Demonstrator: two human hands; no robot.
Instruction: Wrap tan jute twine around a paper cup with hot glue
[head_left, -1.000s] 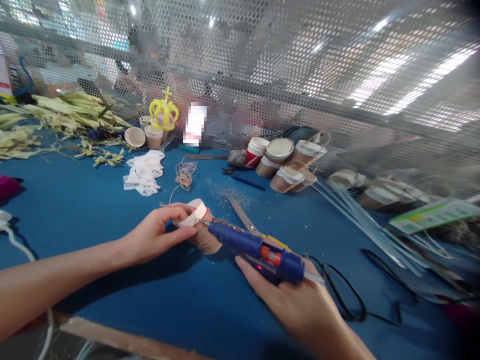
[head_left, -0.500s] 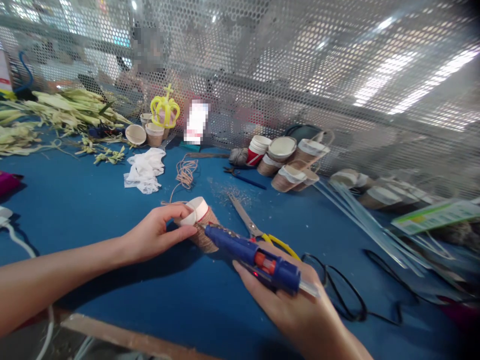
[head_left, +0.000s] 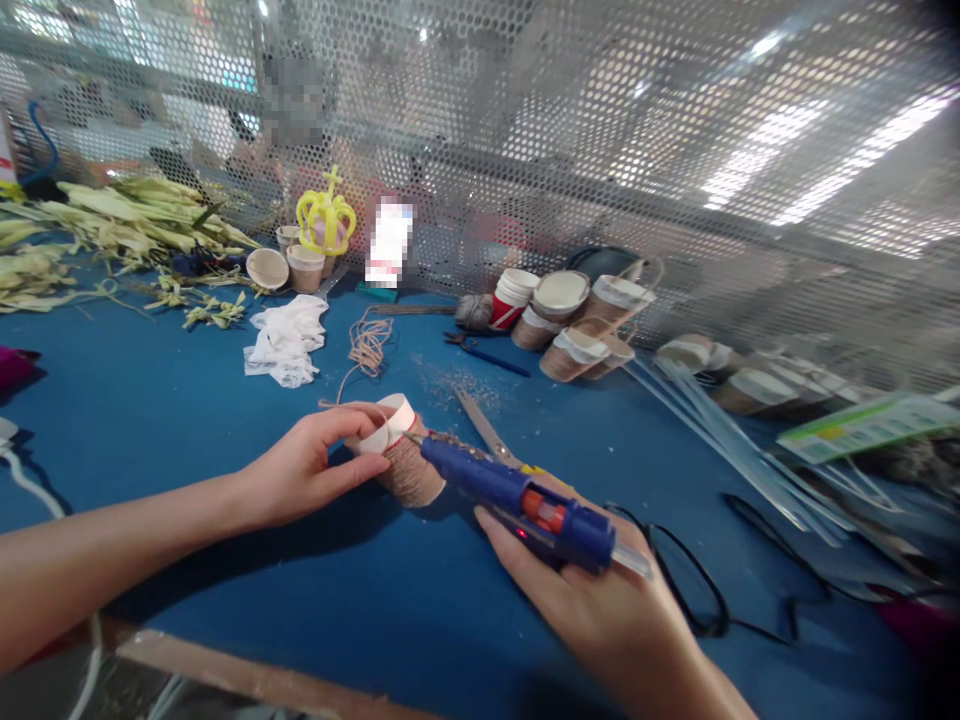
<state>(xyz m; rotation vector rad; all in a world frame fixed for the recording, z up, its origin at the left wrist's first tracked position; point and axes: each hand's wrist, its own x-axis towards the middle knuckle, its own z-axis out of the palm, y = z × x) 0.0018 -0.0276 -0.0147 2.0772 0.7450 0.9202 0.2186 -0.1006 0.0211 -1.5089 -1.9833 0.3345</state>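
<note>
My left hand (head_left: pixel 315 468) grips the white rim of a twine-wrapped cup (head_left: pixel 414 468), which lies tilted on the blue table (head_left: pixel 300 590). A twine strand runs from the cup to a loose bundle of twine (head_left: pixel 369 345) behind it. Wrapped round a blue glue gun (head_left: pixel 517 495), my right hand (head_left: pixel 592 610) is closed. The gun's nozzle points left, at the cup's side just under the rim. A clear glue stick sticks out of its rear. Scissors (head_left: pixel 487 425) with yellow handles lie partly hidden behind the gun.
White cloth (head_left: pixel 286 340), pliers (head_left: pixel 487 355) and wrapped cups (head_left: pixel 574 350) sit further back. Corn husks (head_left: pixel 135 225) and a yellow crown (head_left: pixel 326 220) are at the back left. Clear glue sticks (head_left: pixel 727 445) and a black cable (head_left: pixel 701 600) lie at the right.
The glue gun and my right hand have shifted slightly right, and the nozzle sits higher, nearer the cup's rim. My left hand keeps its grip on the cup.
</note>
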